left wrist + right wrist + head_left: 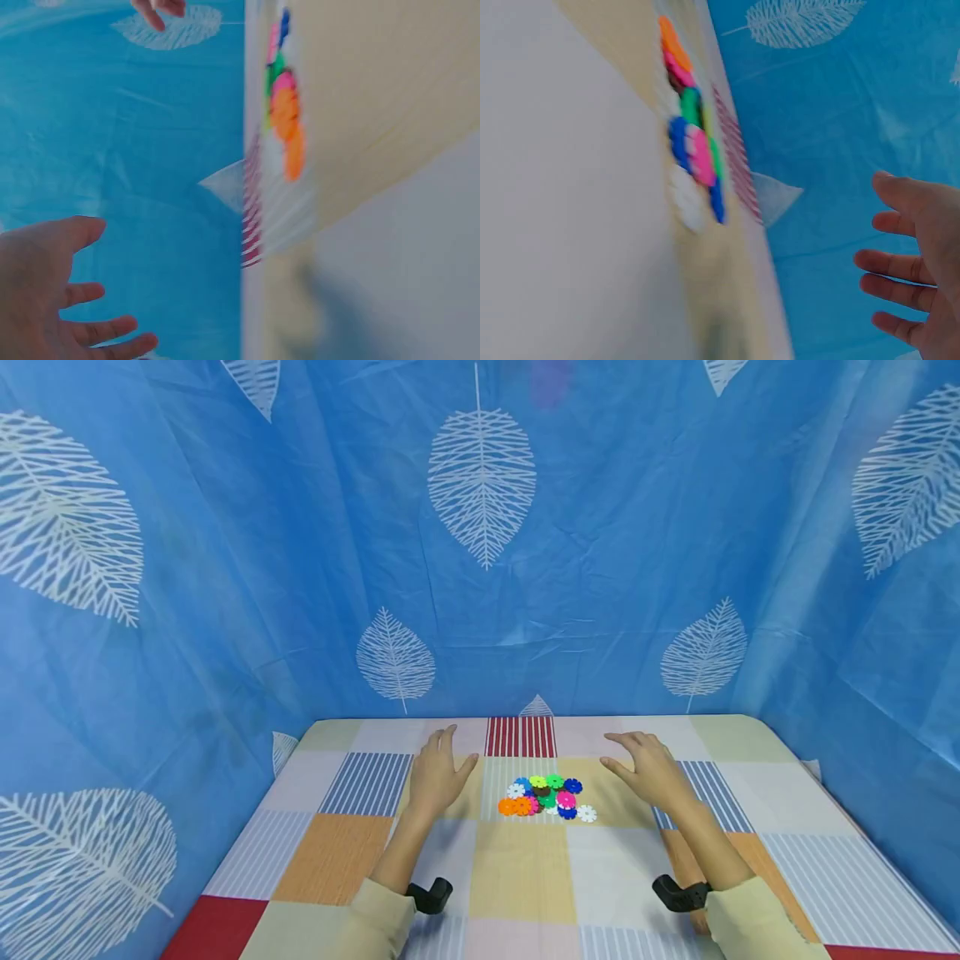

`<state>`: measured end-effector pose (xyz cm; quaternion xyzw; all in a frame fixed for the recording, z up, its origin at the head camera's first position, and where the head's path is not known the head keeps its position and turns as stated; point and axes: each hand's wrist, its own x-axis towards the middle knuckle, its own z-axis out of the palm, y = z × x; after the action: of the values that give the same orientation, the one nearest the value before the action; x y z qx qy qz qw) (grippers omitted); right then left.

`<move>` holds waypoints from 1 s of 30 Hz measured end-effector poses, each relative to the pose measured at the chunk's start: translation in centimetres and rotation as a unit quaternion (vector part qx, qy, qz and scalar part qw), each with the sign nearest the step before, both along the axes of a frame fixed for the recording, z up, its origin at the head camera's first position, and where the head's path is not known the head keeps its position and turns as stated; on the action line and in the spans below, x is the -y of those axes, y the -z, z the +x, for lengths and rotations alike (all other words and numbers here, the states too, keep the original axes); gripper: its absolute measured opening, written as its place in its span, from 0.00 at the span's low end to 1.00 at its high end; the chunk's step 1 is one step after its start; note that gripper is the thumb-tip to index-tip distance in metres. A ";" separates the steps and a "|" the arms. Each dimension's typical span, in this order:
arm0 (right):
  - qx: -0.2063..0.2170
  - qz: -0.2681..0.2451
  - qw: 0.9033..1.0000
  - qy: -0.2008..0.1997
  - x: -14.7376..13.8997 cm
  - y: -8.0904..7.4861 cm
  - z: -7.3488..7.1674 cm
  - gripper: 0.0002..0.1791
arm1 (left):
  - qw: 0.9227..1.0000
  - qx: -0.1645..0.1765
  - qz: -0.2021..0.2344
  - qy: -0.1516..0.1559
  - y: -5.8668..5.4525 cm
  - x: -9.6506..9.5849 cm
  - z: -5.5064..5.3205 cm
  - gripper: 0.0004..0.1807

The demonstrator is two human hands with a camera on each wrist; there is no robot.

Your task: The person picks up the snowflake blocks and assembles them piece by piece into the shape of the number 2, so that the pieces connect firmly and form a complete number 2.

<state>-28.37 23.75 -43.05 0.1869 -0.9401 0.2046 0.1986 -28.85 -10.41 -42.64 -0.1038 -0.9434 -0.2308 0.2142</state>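
Note:
A small pile of flower-shaped plastic discs [548, 800] in orange, white, pink, green, blue, yellow and brown lies in the middle of the table. To its left, the left hand [437, 777] hovers with fingers spread, holding nothing. Opposite it, the right hand [649, 769] is held over the table on the pile's right, also with nothing in it. In the left wrist view the orange discs [285, 114] face the left hand [67, 296]. The right wrist view has a white disc [685, 199] and a pink one [700, 156] nearest the right hand [922, 262].
A patchwork-patterned cloth [525, 872] covers the table. Blue sheets with white leaf prints [483, 485] hang behind it and along both sides. Black camera mounts [431, 896] sit at the wrists, beside cream sleeves [375, 918].

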 end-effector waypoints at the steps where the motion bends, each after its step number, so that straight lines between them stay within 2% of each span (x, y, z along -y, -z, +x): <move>1: 0.004 -0.015 1.000 -0.006 0.2 0.6 -0.1 0.26 | 1.000 0.002 0.011 0.003 0.6 -0.3 0.0 0.33; 6: 0.024 -0.078 0.997 -0.016 1.2 3.7 -0.3 0.20 | 0.996 0.041 0.073 0.006 3.3 -1.8 -0.2 0.28; 10: 0.056 -0.124 0.991 -0.013 1.5 6.0 -0.1 0.18 | 0.991 0.064 0.118 0.007 5.0 -2.5 -0.4 0.25; 14: 0.086 -0.163 0.983 -0.010 1.6 7.6 0.3 0.16 | 0.984 0.079 0.156 0.030 6.2 -2.9 -0.5 0.24; 17: 0.094 -0.188 0.978 -0.014 1.5 8.5 0.5 0.16 | 0.978 0.086 0.180 0.061 7.0 -3.0 -0.5 0.23; 23: 0.099 -0.199 0.974 -0.046 1.4 9.4 0.7 0.20 | 0.972 0.083 0.185 0.122 8.8 -2.7 -0.2 0.19; 30: 0.102 -0.186 0.976 -0.053 1.1 9.7 0.7 0.21 | 0.973 0.054 0.166 0.152 9.7 -2.5 0.0 0.16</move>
<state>-27.68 22.64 -52.75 0.1749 -0.8896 0.4039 0.1221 -28.85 -7.86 -52.29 -0.1963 -0.8751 -0.4195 0.1401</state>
